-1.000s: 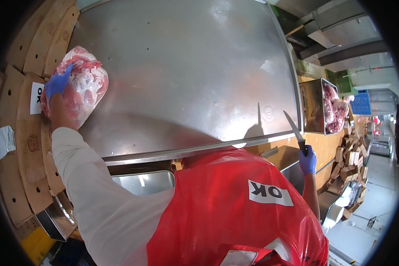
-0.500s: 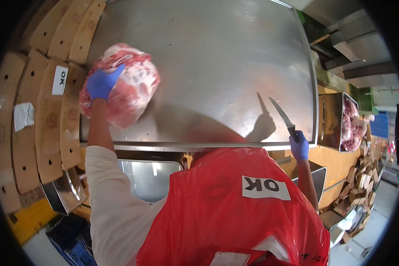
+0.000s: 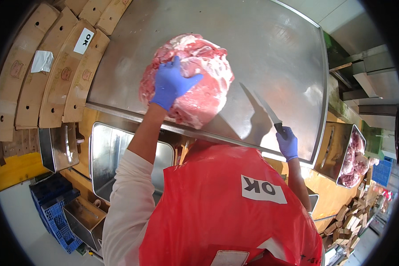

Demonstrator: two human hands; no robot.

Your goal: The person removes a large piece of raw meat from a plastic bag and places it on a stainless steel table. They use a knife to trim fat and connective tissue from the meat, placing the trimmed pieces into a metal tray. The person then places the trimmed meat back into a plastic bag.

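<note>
My left hand (image 3: 174,82), in a blue glove, lies over a large piece of raw meat (image 3: 208,97), gripping it from above with thumb apart and fingertips in its surface. The pink, white-marbled piece rests near the front-left part of the steel table (image 3: 261,40). At the right, my right hand (image 3: 288,142), also blue-gloved, is closed round the black handle of a knife (image 3: 268,107); the long blade points up and leftward above the tabletop, with shadows beside it.
Cardboard boxes (image 3: 53,71) stand along the left. A steel tub (image 3: 108,155) sits below the table's front edge. A bin of meat pieces (image 3: 326,146) is at the right, near a blue crate (image 3: 380,170) and stacked wooden blocks (image 3: 350,221). More blue crates (image 3: 60,217) are at lower left.
My left hand has moved the meat rightward from the table's left edge toward its middle. The knife in my right hand has shifted left relative to the table. The view has also shifted.
</note>
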